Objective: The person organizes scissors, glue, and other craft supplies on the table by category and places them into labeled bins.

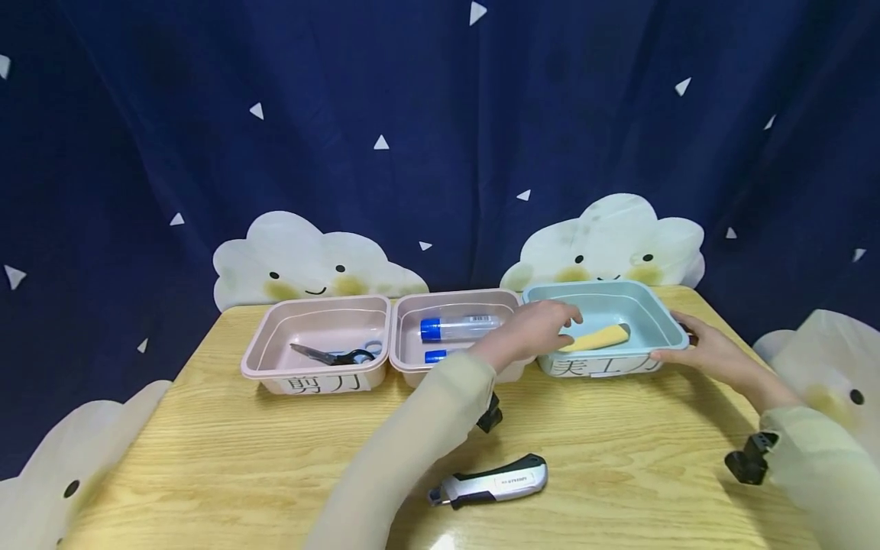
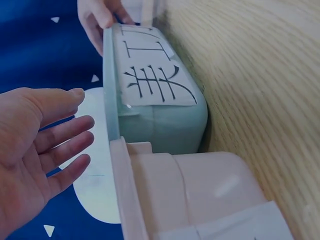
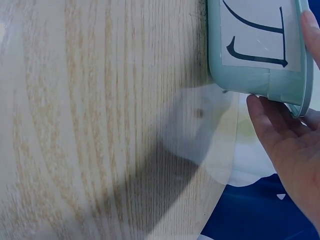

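My left hand hovers over the near left corner of a light blue bin, beside the middle pink bin. Its fingers are loosely bent with nothing between them, as the left wrist view also shows. My right hand grips the right end of the blue bin; in the right wrist view its thumb is at the rim and its fingers lie against the outer wall. A long yellow object lies in the blue bin, its left end hidden behind my left fingers. A paper label with large characters covers the bin's front.
The middle pink bin holds clear tubes with blue caps. Scissors with black and with blue handles lie in the left pink bin. A silver and black utility knife rests on the wooden table nearer the front.
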`<state>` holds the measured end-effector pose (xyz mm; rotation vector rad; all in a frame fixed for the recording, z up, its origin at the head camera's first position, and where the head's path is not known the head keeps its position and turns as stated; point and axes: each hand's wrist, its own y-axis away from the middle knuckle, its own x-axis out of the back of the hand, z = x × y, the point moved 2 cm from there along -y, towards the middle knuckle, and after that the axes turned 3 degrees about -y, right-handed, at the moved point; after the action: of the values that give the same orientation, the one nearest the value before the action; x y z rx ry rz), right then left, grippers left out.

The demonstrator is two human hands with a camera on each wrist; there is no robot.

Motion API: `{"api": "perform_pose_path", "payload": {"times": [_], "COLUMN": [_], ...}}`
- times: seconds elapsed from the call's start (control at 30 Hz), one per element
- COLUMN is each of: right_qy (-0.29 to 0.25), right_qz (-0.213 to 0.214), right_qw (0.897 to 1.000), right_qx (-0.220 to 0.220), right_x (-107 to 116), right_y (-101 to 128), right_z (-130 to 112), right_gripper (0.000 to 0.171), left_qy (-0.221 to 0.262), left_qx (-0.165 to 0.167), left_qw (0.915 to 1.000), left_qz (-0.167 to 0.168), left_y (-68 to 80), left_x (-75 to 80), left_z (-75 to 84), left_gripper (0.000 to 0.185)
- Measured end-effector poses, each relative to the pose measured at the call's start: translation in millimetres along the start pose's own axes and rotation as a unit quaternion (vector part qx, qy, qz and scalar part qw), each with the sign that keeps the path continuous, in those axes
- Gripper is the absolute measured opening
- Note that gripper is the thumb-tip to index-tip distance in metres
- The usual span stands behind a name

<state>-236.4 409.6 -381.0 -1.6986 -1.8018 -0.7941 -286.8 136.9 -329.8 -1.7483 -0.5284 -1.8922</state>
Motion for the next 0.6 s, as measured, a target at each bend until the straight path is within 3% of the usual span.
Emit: {"api": "perform_pose_path", "payload": {"times": [0.17, 0.6], "right_qy": [0.002, -0.004], "right_qz": [-0.001, 0.004], "right_qw": [1.0, 1.0], "right_qx": [-0.003, 0.006], "right_x": [0.2, 0.1], "right_y": [0.0, -0.8], "right_z": [2.6, 1.4], "right_gripper": [0.096, 0.094], "left_qy": [-0.008, -0.039], "left_qx": [-0.029, -0.064], "left_qw": [0.9995, 0.9966], "left_qz": [0.01, 0.032], "left_y": [16.5, 54.0], "left_x": [1.3, -5.1], "left_z": [3.0, 7.5], "left_gripper": [0.034, 0.032]}}
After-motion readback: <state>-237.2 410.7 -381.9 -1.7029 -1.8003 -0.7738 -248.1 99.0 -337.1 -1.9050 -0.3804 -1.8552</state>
